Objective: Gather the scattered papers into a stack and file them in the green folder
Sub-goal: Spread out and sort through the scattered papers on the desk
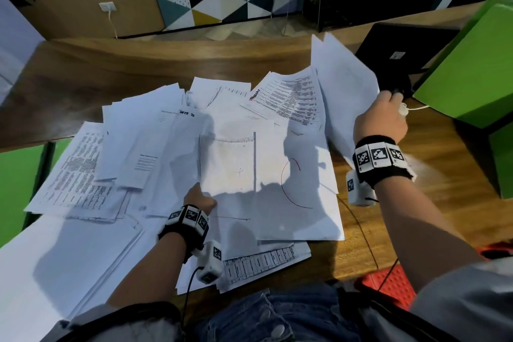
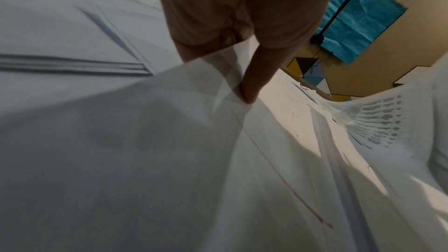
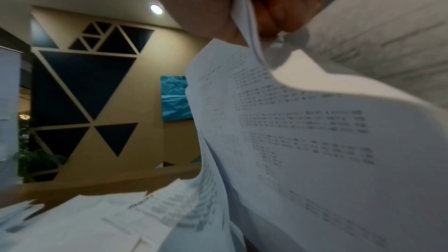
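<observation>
The right hand (image 1: 379, 119) was curled round the edge of a few lifted sheets (image 1: 344, 78), thumb on one side and fingers (image 3: 286, 9) bunched on the other, so the pages rose and bowed away from the grip. The left hand (image 1: 201, 200) pinched the near edge of a big sheet (image 1: 249, 175) atop the papers (image 1: 155, 147), its fingers (image 2: 252, 83) under the paper with the page draped over them.

Beyond the right knuckles stood a green box-like shape (image 1: 469, 64), possibly the folder, though I could not tell; a black device (image 1: 394, 55) sat just past the fingertips, with a thin white cable (image 1: 410, 110) beside them.

The risks seemed plain. The right grip held only one edge, so the loose pages could fan apart and slide free if swung quickly. The sheets could also catch the cable or device nearby. The left pinch held a single page; pulling it could drag the pile beneath askew or push sheets off the near table (image 1: 361, 253) edge, where several already overhung. Creasing looked likely at both pinch points.
</observation>
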### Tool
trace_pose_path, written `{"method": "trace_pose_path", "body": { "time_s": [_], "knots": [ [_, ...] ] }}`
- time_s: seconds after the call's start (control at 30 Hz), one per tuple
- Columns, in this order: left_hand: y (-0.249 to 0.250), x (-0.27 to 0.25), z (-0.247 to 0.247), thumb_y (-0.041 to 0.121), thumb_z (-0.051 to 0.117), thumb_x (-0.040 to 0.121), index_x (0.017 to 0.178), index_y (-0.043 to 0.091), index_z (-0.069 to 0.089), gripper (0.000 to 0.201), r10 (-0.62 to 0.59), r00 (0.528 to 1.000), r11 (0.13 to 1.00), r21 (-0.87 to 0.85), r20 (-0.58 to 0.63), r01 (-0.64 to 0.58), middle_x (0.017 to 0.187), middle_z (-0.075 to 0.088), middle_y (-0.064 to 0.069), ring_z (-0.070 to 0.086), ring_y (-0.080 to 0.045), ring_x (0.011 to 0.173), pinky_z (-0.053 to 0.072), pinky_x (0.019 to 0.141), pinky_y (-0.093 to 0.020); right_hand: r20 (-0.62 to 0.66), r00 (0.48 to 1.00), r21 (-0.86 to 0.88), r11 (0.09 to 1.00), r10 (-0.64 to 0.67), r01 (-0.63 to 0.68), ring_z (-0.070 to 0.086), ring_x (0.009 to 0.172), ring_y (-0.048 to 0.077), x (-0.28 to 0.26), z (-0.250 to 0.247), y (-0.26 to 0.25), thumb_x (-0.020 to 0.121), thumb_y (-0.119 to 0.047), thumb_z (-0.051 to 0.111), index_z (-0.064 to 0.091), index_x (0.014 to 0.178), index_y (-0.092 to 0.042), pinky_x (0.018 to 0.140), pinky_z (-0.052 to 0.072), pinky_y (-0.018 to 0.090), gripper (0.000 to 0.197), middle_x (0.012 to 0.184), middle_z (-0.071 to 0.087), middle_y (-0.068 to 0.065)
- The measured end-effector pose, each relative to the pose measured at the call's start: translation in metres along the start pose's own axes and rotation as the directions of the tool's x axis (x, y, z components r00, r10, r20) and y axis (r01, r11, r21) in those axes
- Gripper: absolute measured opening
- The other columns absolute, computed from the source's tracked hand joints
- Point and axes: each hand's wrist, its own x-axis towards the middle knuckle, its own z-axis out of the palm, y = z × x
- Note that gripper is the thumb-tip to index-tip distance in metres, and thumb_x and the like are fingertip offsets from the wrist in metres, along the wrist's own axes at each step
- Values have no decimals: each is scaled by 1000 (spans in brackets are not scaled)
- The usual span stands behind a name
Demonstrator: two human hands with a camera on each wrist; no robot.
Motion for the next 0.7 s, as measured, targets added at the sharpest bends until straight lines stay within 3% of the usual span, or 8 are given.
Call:
{"method": "trace_pose_path", "body": {
  "time_s": [0.1, 0.2, 0.37, 0.43, 0.53, 0.7],
  "knots": [
    [-3, 0, 0, 9, 63, 73, 131, -2, 44, 63, 8, 1000, 1000, -9, 0, -8, 128, 55, -22, 54, -37, 117, 46, 91, -35, -55, 997, -5, 999, -45, 45, 59, 101, 48, 5, -23, -18, 91, -1, 45, 44, 122, 1, 67, 34, 40, 31, 133, 41, 21],
    [-1, -1, 0, 3, 61, 74, 117, -5, 53, 45, 9, 1000, 1000, -5, -3, -9, 114, 62, -23, 59, -38, 105, 45, 74, -30, -76, 994, 5, 997, -73, 74, 57, 105, 49, 13, -44, -33, 92, -3, 44, 41, 128, 1, 75, 43, 45, 37, 136, 41, 20],
    [0, 1, 1, -1, 57, 77, 101, -7, 56, 25, 47, 999, 998, 53, -3, -47, 109, 62, -30, 61, -42, 102, 51, 80, -39, -55, 993, 32, 994, -102, 104, 52, 117, 45, 23, -67, -59, 93, -8, 42, 46, 127, -2, 91, 44, 46, 35, 133, 47, 20],
    [0, 1, 1, 0, 59, 76, 106, -7, 56, 30, 54, 998, 997, 54, 10, -54, 108, 63, -28, 61, -40, 102, 47, 72, -34, 10, 997, 70, 994, -81, 80, 51, 120, 44, 24, -67, -66, 94, -7, 41, 50, 126, -1, 93, 44, 46, 34, 132, 51, 21],
    [-2, -1, 2, 4, 61, 70, 100, -1, 56, 30, 45, 999, 998, -38, 14, -44, 96, 61, -23, 62, -39, 100, 42, 68, -29, 150, 989, 176, 984, 10, -36, 54, 119, 39, 22, -49, -64, 94, -12, 46, 57, 122, -3, 93, 46, 42, 32, 129, 56, 21],
    [-9, 2, 4, -2, 61, 78, 123, -3, 52, 46, 11, 1000, 996, -94, -7, -12, 120, 62, -22, 59, -34, 110, 42, 79, -26, 402, 900, 217, 937, 170, -274, 50, 127, 35, 22, 6, -39, 96, -18, 46, 46, 132, 8, 101, 41, 38, 44, 137, 52, 23]
  ]
}}
